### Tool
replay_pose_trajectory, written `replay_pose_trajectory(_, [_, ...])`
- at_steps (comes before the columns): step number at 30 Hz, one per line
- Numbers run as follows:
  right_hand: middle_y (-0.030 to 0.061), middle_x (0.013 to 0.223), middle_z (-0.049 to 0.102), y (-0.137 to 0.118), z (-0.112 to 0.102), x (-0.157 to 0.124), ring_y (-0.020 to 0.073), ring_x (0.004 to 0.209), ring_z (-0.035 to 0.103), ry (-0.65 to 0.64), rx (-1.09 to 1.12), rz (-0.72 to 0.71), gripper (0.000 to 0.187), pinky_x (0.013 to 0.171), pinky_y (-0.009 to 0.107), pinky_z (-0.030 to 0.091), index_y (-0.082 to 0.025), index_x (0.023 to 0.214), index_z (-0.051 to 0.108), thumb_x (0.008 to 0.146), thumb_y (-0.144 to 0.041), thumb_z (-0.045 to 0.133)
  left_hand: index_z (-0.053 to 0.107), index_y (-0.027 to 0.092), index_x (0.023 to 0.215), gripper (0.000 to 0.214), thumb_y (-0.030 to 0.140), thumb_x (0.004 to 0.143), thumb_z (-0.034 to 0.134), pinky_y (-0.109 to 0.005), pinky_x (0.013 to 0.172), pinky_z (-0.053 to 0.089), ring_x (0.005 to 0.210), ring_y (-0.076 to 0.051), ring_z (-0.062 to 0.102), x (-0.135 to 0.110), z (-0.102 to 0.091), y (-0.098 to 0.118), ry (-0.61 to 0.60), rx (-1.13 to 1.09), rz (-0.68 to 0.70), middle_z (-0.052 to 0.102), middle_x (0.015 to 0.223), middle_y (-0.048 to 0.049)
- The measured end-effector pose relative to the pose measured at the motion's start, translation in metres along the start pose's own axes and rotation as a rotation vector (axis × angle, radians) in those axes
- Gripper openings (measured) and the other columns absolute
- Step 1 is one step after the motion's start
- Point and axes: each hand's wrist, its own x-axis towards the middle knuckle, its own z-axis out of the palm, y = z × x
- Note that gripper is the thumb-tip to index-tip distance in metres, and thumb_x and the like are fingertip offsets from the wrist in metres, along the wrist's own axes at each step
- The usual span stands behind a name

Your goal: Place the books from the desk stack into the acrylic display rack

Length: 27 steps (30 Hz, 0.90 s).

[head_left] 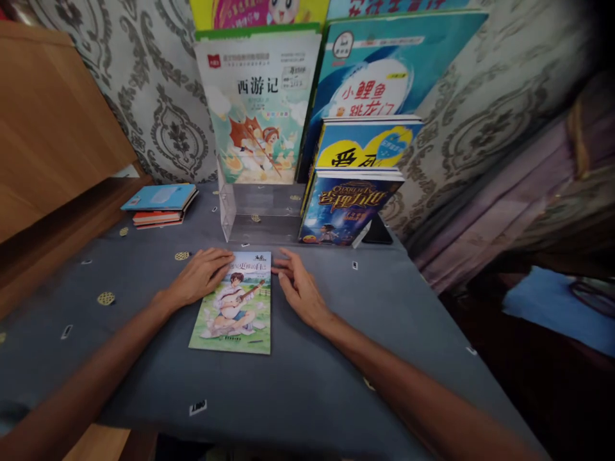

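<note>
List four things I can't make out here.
In the head view:
Guitar-player book: upper left edge partly covered by the left hand.
Yellow book: top cut off by the picture's upper edge.
Black object: partly hidden behind the dark-blue book.
Red book: cover hidden beneath the light-blue book.

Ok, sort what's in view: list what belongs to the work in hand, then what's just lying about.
In hand:
guitar-cover book, between left hand and right hand
probably the clear stand and its upright books, just beyond

Lying about, seemingly:
book stack, to the left
blue item, far right
black object, partly hidden
</note>
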Motion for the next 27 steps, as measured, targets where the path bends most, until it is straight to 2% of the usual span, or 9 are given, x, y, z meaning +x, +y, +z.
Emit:
replay_pose_trajectory(8, [0.0166, 0.133, 0.061, 0.002, -0.001, 0.001, 0.0248, 0.113, 0.069, 0.004, 0.005, -0.001, 0.049, 0.094, 0.048, 0.055, -0.025, 0.146, 0.032, 0.098, -0.024, 0.041, 0.065, 0.016, 0.124, 0.039, 0.031, 0.104, 0.035, -0.043, 0.099, 0.047, 0.113, -0.025, 0.06, 0.04, 0.008, 0.028, -0.076, -0.04, 0.171, 0.067, 0.122, -0.0121])
replay_pose_trajectory(15, [0.0152, 0.132, 0.063, 0.005, 0.0, 0.001, 0.0238, 0.111, 0.07, 0.01, -0.018, -0.016, 0.05, 0.095, 0.048, 0.054, -0.025, 0.146, 0.031, 0.097, -0.022, 0.042, 0.065, 0.016, 0.125, 0.036, 0.025, 0.102, 0.038, -0.042, 0.097, 0.048, 0.109, -0.024, 0.06, 0.066, 0.024, 0.038, -0.084, -0.05, 0.19, 0.067, 0.118, -0.0114])
replay_pose_trajectory(20, [0.0149, 0.129, 0.066, 0.001, -0.001, 0.002, 0.0248, 0.114, 0.068, -0.001, -0.031, -0.018, 0.053, 0.097, 0.05, 0.053, -0.023, 0.146, 0.029, 0.095, -0.02, 0.042, 0.063, 0.017, 0.129, 0.037, 0.025, 0.102, 0.038, -0.044, 0.096, 0.048, 0.111, -0.026, 0.059, 0.063, 0.024, 0.04, -0.084, -0.035, 0.202, 0.066, 0.124, -0.0116])
replay_pose_trajectory(27, [0.0134, 0.127, 0.068, 0.001, 0.0, 0.003, 0.0245, 0.112, 0.068, -0.004, -0.072, -0.015, 0.054, 0.099, 0.049, 0.052, -0.022, 0.148, 0.028, 0.096, -0.022, 0.042, 0.064, 0.019, 0.127, 0.036, 0.026, 0.103, 0.039, -0.046, 0.103, 0.045, 0.122, -0.026, 0.056, 0.037, 0.015, 0.058, -0.102, -0.077, 0.287, 0.064, 0.128, -0.0113])
